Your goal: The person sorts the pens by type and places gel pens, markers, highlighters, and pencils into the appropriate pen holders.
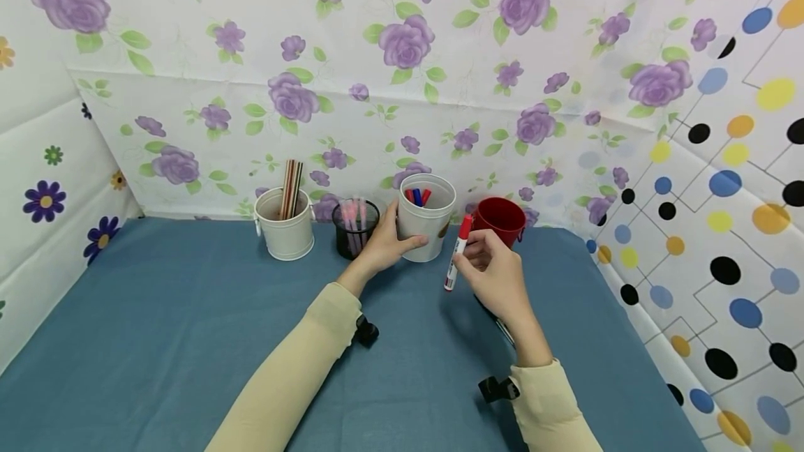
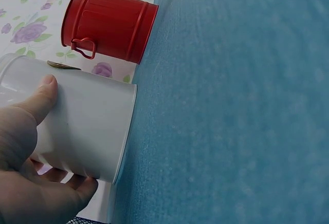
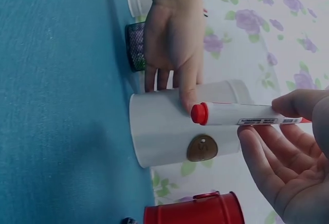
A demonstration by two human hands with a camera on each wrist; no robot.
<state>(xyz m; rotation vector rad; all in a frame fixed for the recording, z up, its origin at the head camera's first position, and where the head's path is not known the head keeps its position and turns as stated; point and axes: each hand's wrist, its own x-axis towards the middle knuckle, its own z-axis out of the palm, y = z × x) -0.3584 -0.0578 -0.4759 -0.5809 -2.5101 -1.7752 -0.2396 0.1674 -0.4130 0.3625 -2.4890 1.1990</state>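
Red-capped marker point(image 1: 457, 252) sits pinched in the right hand point(image 1: 496, 277), raised above the blue bench point(image 1: 188, 312), just right of the white cup point(image 1: 427, 218). Left hand point(image 1: 383, 243) wraps the cup's side, thumb on the front wall. Cup already holds red and blue markers point(image 1: 417, 196), so a careless tilt may jam the new one against them or clip the rim. Red bucket point(image 1: 500, 220) stands close behind the right hand; a knuckle bump could tip it. Pinch looks light, so the marker may slip. Black mesh holder point(image 1: 355, 227) and white bucket of sticks point(image 1: 285, 225) stand left, apart.
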